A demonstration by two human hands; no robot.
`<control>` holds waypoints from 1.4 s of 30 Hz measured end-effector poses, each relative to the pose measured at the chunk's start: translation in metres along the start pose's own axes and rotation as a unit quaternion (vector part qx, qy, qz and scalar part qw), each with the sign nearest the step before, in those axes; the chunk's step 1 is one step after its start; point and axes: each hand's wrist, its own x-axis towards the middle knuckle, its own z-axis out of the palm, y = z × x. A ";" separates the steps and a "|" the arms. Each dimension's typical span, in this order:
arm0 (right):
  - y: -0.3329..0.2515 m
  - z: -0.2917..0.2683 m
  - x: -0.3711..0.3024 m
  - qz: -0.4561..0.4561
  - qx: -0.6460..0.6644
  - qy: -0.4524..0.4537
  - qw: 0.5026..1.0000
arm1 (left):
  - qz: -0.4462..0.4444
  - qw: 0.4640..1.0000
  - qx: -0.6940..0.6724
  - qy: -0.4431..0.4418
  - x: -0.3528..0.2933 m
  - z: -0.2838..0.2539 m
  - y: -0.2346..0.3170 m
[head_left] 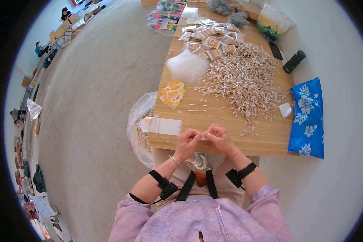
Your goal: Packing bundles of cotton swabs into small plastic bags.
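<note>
Above the table's front edge, my left hand (186, 142) and my right hand (220, 139) meet, fingertips pinched together. A small whitish bit shows between them, too small to name. Beyond them spreads a large heap of cotton swabs (246, 76), a few loose ones straying toward my right hand. Two single swabs (197, 111) lie parallel ahead of my hands. Left of my left hand is a flat white piece (171, 126) with a clear band or sleeve around it. Small yellow printed slips (173, 94) and a stack of clear plastic bags (187, 67) lie farther off.
Filled small packets (213, 38) cover the table's far part. At right are a blue flowered pouch (306, 117), a white scrap (285, 110), a black bottle (294, 61) and a phone (275, 50). A plastic bag of swabs (143, 135) stands by the left edge.
</note>
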 end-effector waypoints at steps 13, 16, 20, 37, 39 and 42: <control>-0.018 0.004 -0.006 -0.098 -0.100 0.081 0.987 | 0.079 0.991 0.105 0.026 0.000 -0.002 0.017; -0.017 0.002 -0.004 -0.107 -0.126 0.059 0.985 | 0.115 0.986 0.116 0.017 0.002 -0.003 0.016; -0.015 -0.001 -0.003 -0.124 -0.174 0.050 0.976 | 0.110 0.985 0.134 0.025 0.002 0.000 0.016; -0.002 -0.003 -0.006 0.055 0.026 0.033 0.998 | -0.048 0.999 -0.014 -0.018 0.007 0.004 0.018; 0.000 -0.003 -0.006 0.057 0.012 0.041 0.997 | -0.096 0.995 0.009 -0.016 0.009 0.006 0.023; 0.005 -0.001 -0.004 0.061 0.080 0.027 0.995 | -0.106 0.992 -0.067 -0.018 0.009 0.005 0.017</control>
